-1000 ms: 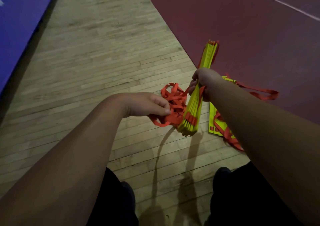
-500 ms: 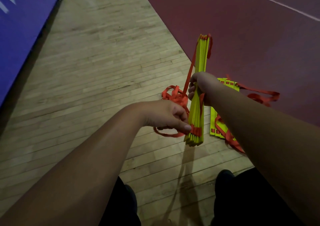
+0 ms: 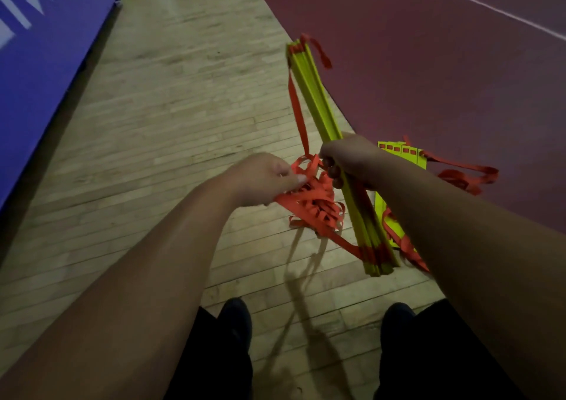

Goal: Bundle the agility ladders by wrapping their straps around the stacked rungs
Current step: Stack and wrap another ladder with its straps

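My right hand (image 3: 347, 158) grips the middle of a stack of yellow ladder rungs (image 3: 315, 93), held off the floor and tilted, its far end up and to the left. My left hand (image 3: 263, 179) is closed on a bunched mass of orange straps (image 3: 315, 206) just left of the stack. One strap runs taut from the stack's far end down to the bunch; another trails to the near end. A second yellow ladder (image 3: 404, 151) with loose orange straps (image 3: 459, 173) lies on the floor behind my right forearm, partly hidden.
Pale wooden floorboards (image 3: 183, 109) run under my hands. A dark red court surface (image 3: 428, 63) with a white line lies to the right. A blue padded mat (image 3: 36, 63) borders the left. My two dark shoes (image 3: 235, 317) stand at the bottom.
The rung stack has swung so its far end now leans left instead of right. My left hand rose toward my right hand, pulling the strap bunch up against the stack.
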A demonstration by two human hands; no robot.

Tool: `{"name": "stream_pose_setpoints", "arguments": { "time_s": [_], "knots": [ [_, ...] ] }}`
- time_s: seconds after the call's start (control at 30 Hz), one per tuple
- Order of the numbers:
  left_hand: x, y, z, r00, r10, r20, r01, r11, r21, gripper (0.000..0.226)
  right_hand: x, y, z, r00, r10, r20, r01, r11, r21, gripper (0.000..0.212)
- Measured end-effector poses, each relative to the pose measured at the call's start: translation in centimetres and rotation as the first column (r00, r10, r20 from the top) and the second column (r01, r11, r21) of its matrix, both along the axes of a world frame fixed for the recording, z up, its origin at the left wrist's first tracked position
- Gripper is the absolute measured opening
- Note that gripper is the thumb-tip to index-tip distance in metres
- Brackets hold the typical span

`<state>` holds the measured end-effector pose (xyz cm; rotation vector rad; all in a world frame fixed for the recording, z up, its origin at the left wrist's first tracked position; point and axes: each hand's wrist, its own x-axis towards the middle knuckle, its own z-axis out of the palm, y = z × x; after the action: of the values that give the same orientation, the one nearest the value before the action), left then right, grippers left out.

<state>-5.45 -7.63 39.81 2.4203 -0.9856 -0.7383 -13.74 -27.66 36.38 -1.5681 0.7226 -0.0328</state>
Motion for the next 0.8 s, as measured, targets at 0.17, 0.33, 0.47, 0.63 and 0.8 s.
{"name": "stream_pose_setpoints", "arguments": {
  "time_s": [0.17, 0.33, 0.47, 0.63, 0.8],
  "knots": [
    [5.2, 0.8, -0.8, 0.881, 0.409, -0.238, -0.469, 0.822, -0.324, 0.049, 1.0, 1.4, -0.4, 0.952, 0.297, -0.081, -0.306, 0.886, -0.349, 0.017],
    [6.7, 1.1, -1.3, 0.728, 0.363, -0.581, -0.662, 0.59, -0.461, 0.063, 2.0, 3.4, -0.9, 0.882, 0.443, -0.161, -0.471, 0.807, -0.356, 0.019],
    [6.2, 0.6, -0.8, 0.715, 0.238, -0.657, -0.647, 0.579, -0.495, 0.052, 2.6, 4.1, -0.3, 0.889, 0.448, -0.099, -0.458, 0.874, -0.161, 0.029],
    [5.3, 0.1, 0.5, 0.838, 0.293, -0.46, -0.512, 0.714, -0.478, 0.062, 2.3, 3.8, 0.0, 0.881, 0.474, -0.021, -0.473, 0.876, -0.091, 0.013],
    [6.0, 0.4, 0.9, 0.758, 0.637, -0.137, -0.62, 0.641, -0.453, 0.057, 1.4, 2.5, 0.0, 0.893, 0.45, -0.03, -0.449, 0.893, 0.013, 0.004]
  ]
}}
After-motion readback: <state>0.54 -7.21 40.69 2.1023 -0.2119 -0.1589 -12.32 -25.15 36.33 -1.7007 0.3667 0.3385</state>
